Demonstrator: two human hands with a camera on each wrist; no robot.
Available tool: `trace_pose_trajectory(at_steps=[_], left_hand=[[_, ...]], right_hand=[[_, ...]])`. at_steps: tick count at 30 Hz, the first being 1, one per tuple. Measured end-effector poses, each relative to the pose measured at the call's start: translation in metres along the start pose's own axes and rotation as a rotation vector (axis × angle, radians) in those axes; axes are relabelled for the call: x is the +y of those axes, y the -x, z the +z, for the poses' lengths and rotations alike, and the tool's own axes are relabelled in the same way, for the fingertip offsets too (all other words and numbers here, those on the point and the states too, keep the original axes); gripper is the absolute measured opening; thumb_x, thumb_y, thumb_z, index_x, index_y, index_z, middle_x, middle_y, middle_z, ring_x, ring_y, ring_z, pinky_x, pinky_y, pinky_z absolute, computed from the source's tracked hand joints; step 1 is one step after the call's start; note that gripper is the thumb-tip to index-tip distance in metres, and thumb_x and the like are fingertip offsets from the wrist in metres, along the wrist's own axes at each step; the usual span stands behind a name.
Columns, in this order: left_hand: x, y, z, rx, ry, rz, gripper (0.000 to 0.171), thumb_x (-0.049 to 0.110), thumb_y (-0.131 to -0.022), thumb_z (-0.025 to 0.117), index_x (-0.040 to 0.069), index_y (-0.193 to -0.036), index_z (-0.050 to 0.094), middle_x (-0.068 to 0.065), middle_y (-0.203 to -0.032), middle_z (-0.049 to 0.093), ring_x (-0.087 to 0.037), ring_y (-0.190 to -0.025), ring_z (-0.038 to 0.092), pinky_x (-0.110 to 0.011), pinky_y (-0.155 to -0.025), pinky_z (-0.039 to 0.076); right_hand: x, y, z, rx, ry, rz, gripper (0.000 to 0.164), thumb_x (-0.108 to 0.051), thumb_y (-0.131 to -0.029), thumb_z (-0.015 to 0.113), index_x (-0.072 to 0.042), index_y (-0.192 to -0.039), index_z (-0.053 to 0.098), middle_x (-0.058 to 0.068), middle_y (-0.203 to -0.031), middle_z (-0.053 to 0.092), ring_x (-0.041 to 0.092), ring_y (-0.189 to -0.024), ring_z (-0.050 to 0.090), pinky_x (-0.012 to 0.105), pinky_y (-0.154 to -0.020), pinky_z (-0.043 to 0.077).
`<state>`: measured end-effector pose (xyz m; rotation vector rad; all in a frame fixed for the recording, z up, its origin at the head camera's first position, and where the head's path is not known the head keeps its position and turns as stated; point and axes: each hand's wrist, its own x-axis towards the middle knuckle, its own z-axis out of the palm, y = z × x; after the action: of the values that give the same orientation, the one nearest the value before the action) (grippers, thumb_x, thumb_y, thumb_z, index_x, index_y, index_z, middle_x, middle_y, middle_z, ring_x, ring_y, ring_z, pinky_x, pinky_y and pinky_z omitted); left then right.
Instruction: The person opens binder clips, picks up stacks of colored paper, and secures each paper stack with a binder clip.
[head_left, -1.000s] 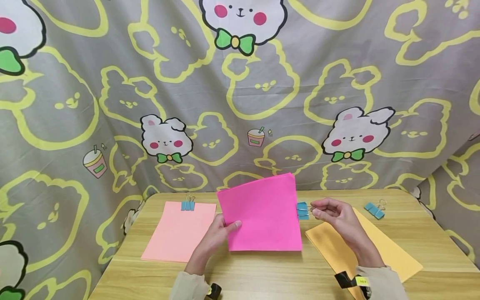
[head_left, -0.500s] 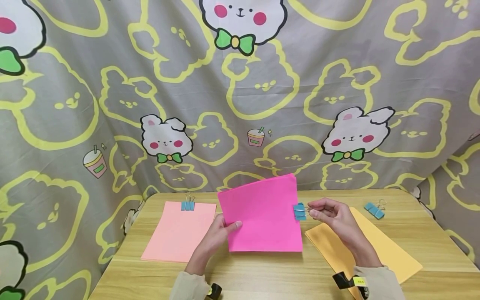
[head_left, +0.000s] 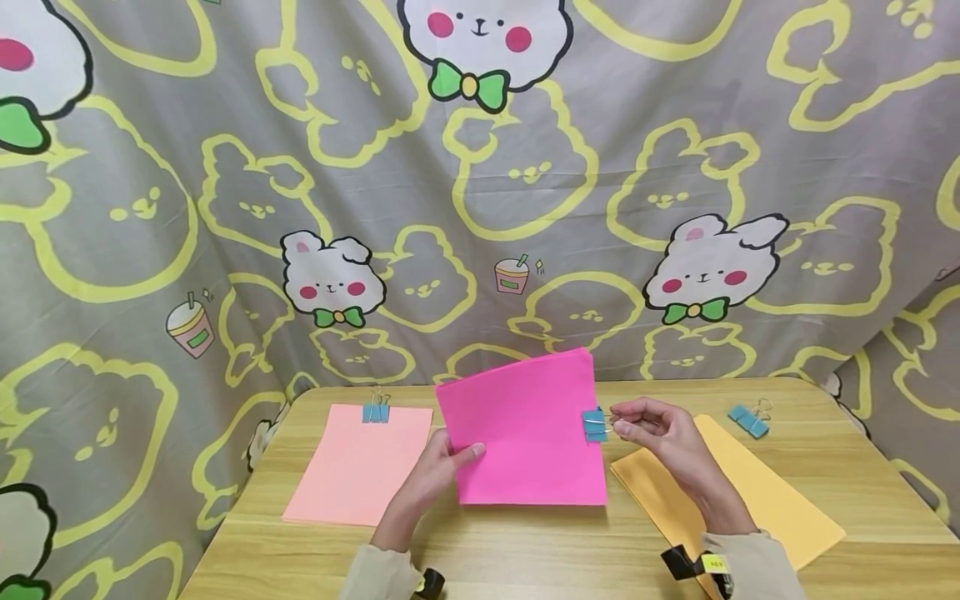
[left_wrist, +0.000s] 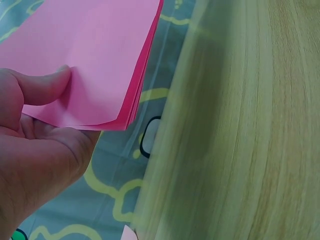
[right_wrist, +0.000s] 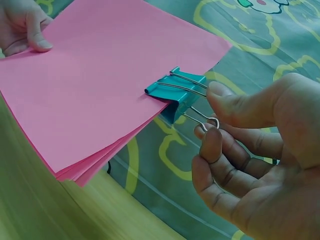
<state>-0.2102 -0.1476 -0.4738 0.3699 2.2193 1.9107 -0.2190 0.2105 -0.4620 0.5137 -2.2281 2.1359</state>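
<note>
A stack of bright pink paper (head_left: 525, 433) is held up off the table, tilted toward the head camera. My left hand (head_left: 435, 471) grips its left edge, thumb on the front face and fingers behind. On the right edge of the stack sits a blue binder clip (head_left: 596, 425), its jaws over the sheets. My right hand (head_left: 663, 433) pinches the clip's wire handles between thumb and fingers. In the right wrist view the handles of the binder clip (right_wrist: 177, 92) stand apart, and the sheet edges fan slightly below it.
Light pink paper (head_left: 360, 467) with a blue binder clip (head_left: 376, 413) on its top edge lies at left. Orange-yellow paper (head_left: 772, 492) lies at right, partly under my right arm. Another blue binder clip (head_left: 750, 421) rests at the back right. A patterned curtain (head_left: 480, 208) hangs behind the table.
My right hand has moved left with the binder clip, which has slid from beside the right edge onto the pink stack. The left hand and the paper have barely moved.
</note>
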Motion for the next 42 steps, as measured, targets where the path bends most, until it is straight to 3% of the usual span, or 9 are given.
trace_pose_trajectory(at_steps=[4,13,25,28,36,42], left_hand=[[-0.0006,0.0001,0.0007,-0.005,0.011,-0.002,0.026,0.004,-0.103,0.058,-0.010,-0.125,0.060,-0.019,-0.105,0.072,-0.020,-0.089,0.070,-0.030,-0.083,0.053],[0.0003,0.0004,0.0017,-0.002,0.000,-0.004,0.028,0.006,-0.103,0.058,-0.009,-0.126,0.060,-0.017,-0.105,0.073,-0.018,-0.088,0.069,-0.030,-0.084,0.052],[-0.0017,0.0009,0.0006,-0.001,0.032,-0.020,0.030,0.005,-0.103,0.057,-0.009,-0.130,0.058,-0.019,-0.110,0.072,-0.024,-0.093,0.072,-0.030,-0.082,0.055],[-0.0014,0.0006,0.0006,-0.005,0.037,-0.020,0.030,0.004,-0.103,0.057,-0.010,-0.130,0.058,-0.019,-0.110,0.072,-0.024,-0.094,0.072,-0.030,-0.082,0.055],[-0.0016,-0.0011,0.0004,-0.017,0.043,-0.024,0.028,0.005,-0.103,0.057,-0.010,-0.127,0.058,-0.018,-0.106,0.073,-0.021,-0.091,0.072,-0.031,-0.081,0.056],[-0.0027,-0.0010,0.0007,-0.033,0.027,-0.030,0.027,0.008,-0.103,0.058,-0.010,-0.124,0.059,-0.012,-0.103,0.072,-0.016,-0.090,0.067,-0.030,-0.086,0.052]], right_hand=[[0.0011,-0.0001,0.0008,-0.010,-0.016,-0.002,0.033,-0.001,-0.098,0.067,0.020,-0.122,0.058,0.010,-0.108,0.073,0.014,-0.097,0.072,0.025,-0.084,0.057],[0.0015,-0.0004,0.0031,-0.026,-0.014,-0.002,0.034,-0.002,-0.099,0.066,0.019,-0.124,0.057,0.003,-0.108,0.072,0.016,-0.100,0.071,0.023,-0.084,0.056],[0.0007,-0.0010,0.0045,-0.049,-0.014,-0.019,0.037,-0.003,-0.099,0.066,0.019,-0.127,0.056,0.013,-0.112,0.071,0.017,-0.102,0.071,0.024,-0.085,0.056],[0.0014,-0.0012,0.0038,-0.043,-0.014,0.000,0.038,-0.004,-0.099,0.067,0.018,-0.128,0.056,0.011,-0.113,0.071,0.016,-0.103,0.071,0.024,-0.087,0.056],[0.0011,-0.0018,0.0008,-0.019,-0.021,0.089,0.044,-0.009,-0.098,0.070,0.015,-0.132,0.056,0.022,-0.119,0.067,0.019,-0.106,0.070,0.026,-0.089,0.055],[0.0006,-0.0023,0.0014,-0.015,-0.035,0.095,0.043,-0.009,-0.098,0.069,0.014,-0.132,0.057,0.013,-0.115,0.070,0.014,-0.105,0.070,0.027,-0.089,0.055]])
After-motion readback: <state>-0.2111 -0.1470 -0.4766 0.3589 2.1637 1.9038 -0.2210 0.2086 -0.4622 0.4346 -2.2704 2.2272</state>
